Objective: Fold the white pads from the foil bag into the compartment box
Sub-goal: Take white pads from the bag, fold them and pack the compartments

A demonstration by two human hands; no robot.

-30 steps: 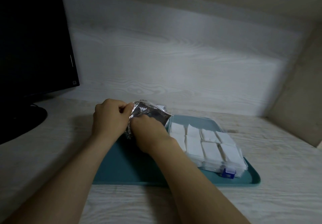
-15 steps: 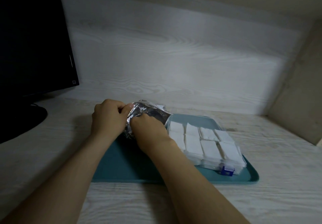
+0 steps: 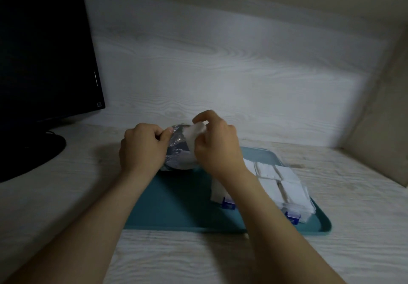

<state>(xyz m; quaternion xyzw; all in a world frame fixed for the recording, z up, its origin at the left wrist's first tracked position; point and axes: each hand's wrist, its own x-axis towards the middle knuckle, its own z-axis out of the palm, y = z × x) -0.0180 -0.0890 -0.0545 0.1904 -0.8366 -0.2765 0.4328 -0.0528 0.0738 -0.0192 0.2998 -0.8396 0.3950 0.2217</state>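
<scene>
Left hand (image 3: 143, 149) gripping foil bag (image 3: 176, 151) on teal tray (image 3: 176, 206), right hand (image 3: 217, 144) pinching white pad (image 3: 194, 133) at bag mouth, compartment box (image 3: 278, 184) filled with pads on tray's right side.

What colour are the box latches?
Blue. Both latches show clearly in the head view, the only one here.

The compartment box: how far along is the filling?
Done: the compartment box already holds white pads in its visible compartments. In hand: the right hand pinches one pad at the foil bag, which the left hand grips. Left: folding and placing it; the bag's remaining contents are hidden.
</scene>
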